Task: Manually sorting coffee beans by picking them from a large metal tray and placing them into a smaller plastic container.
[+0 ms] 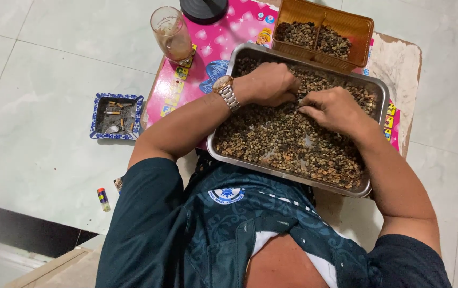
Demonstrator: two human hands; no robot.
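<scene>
The small brown beans (287, 141) lay spread across a shallow steel tray (379, 88) that sat right of the frame's centre, its near edge against the person's body and its long axis running from the upper left down toward the lower right. Both hands were down in the upper half of the heap. The left hand (269, 82), with a metal watch (224, 88) at the wrist, was curled loosely with the knuckles up. Its fingertips pointed right into the beans, and whether they pinched anything could not be told. The right hand (336, 109) lay just beside it, fingers drawn together and pressed flat on the beans. Its grip looked nearly closed, but what it held, if anything, was hidden. The fingertips of the two hands almost met, so the beans under them lay directly beneath both, and neither hand was clearly the nearer.

Beyond the tray, at the top of the frame, stood an orange plastic basket (365, 26) with two compartments, both holding darker beans. The tray rested on a small desk (400, 64) covered by a pink printed sheet (229, 32), with a nearly empty glass (171, 32) at its upper left. On the tiled floor at the left were a blue ashtray (117, 116) and a small lighter (103, 199).
</scene>
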